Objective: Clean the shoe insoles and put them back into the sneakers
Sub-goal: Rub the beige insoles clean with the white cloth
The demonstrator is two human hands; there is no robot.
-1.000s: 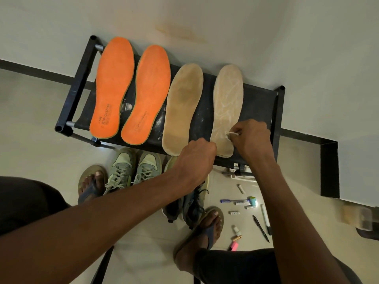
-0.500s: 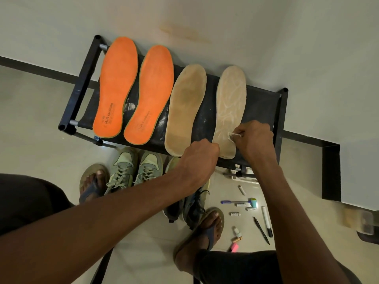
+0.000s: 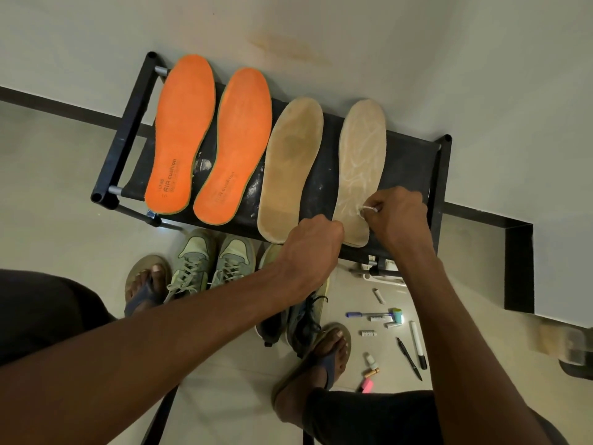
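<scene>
**Both hands at the heel of the rightmost tan insole**

The right hand (image 3: 396, 216) pinches a small white swab-like tool (image 3: 367, 209), its tip touching the heel area of the right tan insole (image 3: 361, 162), which is streaked with whitish marks. The left hand (image 3: 313, 248), at 8 o'clock from the right one and just beside it, is curled into a fist at that insole's heel edge; whether it grips the insole or only presses on it cannot be told.

Four insoles lie side by side on the black shoe rack (image 3: 441, 175): two tan and two orange. The left tan insole (image 3: 290, 168) sits at 9 o'clock from the hands, then the two orange insoles (image 3: 208, 142) further toward 10 o'clock, printed "AIR cushion".

On the floor at 7 o'clock from the hands stand two pale green sneakers (image 3: 211, 261); two darker sneakers (image 3: 301, 322) lie partly hidden under the left forearm. Two feet in sandals (image 3: 324, 354) flank the shoes. At 5 o'clock, pens and small items (image 3: 414, 345) are scattered on the floor.
</scene>
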